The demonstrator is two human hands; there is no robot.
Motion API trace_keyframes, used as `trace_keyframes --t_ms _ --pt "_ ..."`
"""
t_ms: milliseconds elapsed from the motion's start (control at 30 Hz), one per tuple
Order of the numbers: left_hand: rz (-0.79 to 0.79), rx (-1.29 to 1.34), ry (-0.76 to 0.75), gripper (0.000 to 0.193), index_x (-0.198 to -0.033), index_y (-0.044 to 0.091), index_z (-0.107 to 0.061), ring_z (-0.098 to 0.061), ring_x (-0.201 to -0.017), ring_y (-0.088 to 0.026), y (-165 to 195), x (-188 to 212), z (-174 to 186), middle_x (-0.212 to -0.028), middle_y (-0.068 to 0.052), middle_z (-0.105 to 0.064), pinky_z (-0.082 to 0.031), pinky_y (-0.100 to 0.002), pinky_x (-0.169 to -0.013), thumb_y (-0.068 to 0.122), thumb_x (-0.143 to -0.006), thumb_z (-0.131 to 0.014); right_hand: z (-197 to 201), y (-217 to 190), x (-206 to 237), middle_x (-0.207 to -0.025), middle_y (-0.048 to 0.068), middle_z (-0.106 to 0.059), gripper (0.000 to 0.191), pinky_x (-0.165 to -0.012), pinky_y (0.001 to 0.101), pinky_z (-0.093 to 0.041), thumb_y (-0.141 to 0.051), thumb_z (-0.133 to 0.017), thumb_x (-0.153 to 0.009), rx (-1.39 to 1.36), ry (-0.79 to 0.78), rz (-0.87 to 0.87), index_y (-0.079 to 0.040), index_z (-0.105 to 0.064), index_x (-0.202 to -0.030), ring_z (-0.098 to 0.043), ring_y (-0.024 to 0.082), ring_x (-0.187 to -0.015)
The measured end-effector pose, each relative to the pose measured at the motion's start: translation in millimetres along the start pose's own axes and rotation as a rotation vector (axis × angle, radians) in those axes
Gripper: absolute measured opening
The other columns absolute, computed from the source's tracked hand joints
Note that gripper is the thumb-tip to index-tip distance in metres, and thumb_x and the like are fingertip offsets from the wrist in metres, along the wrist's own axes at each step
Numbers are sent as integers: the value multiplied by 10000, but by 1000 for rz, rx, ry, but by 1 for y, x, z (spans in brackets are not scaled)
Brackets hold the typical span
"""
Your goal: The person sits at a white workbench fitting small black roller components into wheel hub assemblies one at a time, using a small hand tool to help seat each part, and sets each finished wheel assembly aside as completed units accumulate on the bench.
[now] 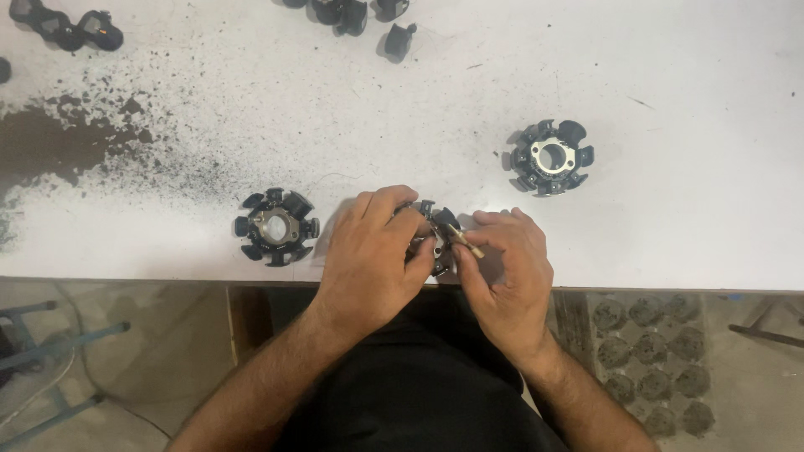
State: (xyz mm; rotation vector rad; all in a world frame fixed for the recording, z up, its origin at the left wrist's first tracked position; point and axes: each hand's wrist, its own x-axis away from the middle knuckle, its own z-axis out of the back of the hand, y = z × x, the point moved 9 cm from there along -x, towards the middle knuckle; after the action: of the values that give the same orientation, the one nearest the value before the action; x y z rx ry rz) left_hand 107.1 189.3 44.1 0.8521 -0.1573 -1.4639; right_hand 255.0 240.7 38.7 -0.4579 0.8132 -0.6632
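Note:
My left hand covers and grips a black toothed ring part, a stator core, at the near edge of the white table. My right hand pinches a small pale stick-like piece and presses it against the same core. Most of that core is hidden under my fingers. A second stator core lies just left of my left hand. A third one sits farther back to the right.
Dark powder and a brown stain spread over the table's left part. Several small black parts lie along the far edge, more of them near the top centre. A blue metal frame stands on the floor at left.

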Motion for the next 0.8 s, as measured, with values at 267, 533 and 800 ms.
trace_keyframes --t_ms 267,533,800 --pt "87 29 41 154 -970 78 -714 -563 -1117 -280 -8 13 -5 -1257 -118 -626 -437 -444 -977 154 -851 -775 -3 -10 6 -1111 105 -691 273 -1163 544 -453 -36 -794 -889 -4 -13 122 -76 -625 -1100 -676 277 -1133" --pt "60 116 128 142 -991 86 -718 -547 -1227 -269 -12 20 0 -1329 -103 -616 -434 -436 -1040 126 -870 -781 -5 -18 1 -1028 62 -709 261 -1127 535 -485 -17 -794 -863 61 -41 127 -79 -639 -1064 -692 264 -1020" --pt "56 131 68 123 -944 101 -711 -548 -1235 -269 -7 16 -6 -1319 -104 -615 -405 -456 -1055 146 -859 -787 -6 -20 -14 -880 23 -671 202 -1123 532 -528 -6 -771 -862 14 -129 36 -91 -653 -1003 -686 209 -832"
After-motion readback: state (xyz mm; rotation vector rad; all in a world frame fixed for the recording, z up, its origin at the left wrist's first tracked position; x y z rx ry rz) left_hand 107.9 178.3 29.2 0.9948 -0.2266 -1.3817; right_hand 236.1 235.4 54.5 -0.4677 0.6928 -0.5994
